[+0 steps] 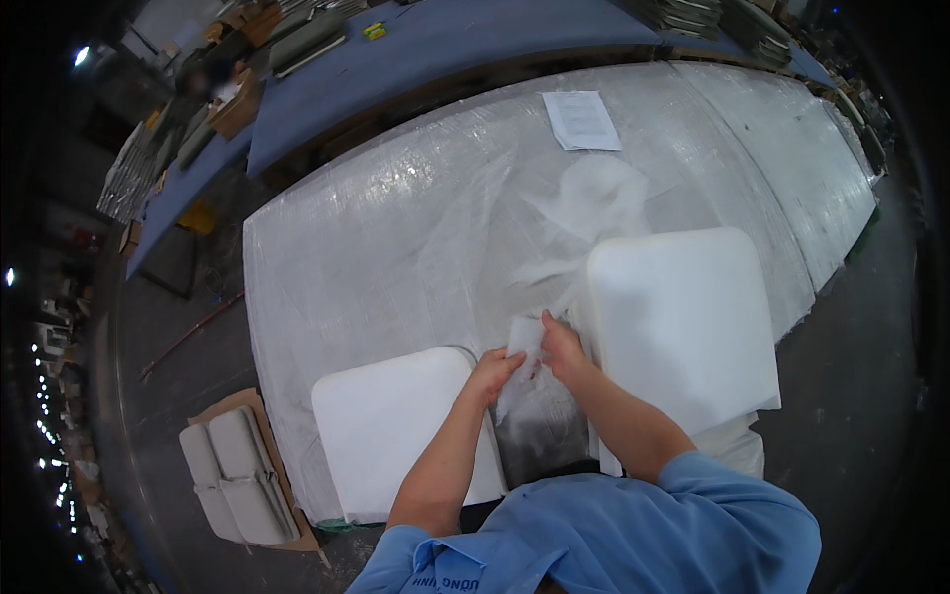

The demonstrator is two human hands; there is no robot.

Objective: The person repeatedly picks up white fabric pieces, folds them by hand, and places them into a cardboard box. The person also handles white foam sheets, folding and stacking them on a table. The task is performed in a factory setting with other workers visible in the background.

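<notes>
Between the two white foam cushions, a thin piece of white fibre wadding point(524, 340) hangs from my hands. My left hand point(498, 372) pinches its left edge, thumb toward the middle. On the other side my right hand point(561, 348) grips it with the thumb pointing up. The left cushion point(396, 436) lies flat beside my left forearm. Just beyond my right hand is the right cushion point(683, 322), which rests on more white material. Loose white wadding point(602, 193) is spread on the plastic-wrapped table point(386, 247) ahead of my hands.
Printed paper sheets point(582, 121) lie on the far part of the wrapped surface. Behind it runs a long blue table point(445, 49) with stacked pads point(307, 42) and a small yellow object point(374, 31). Grey cushions point(237, 475) sit on cardboard at lower left.
</notes>
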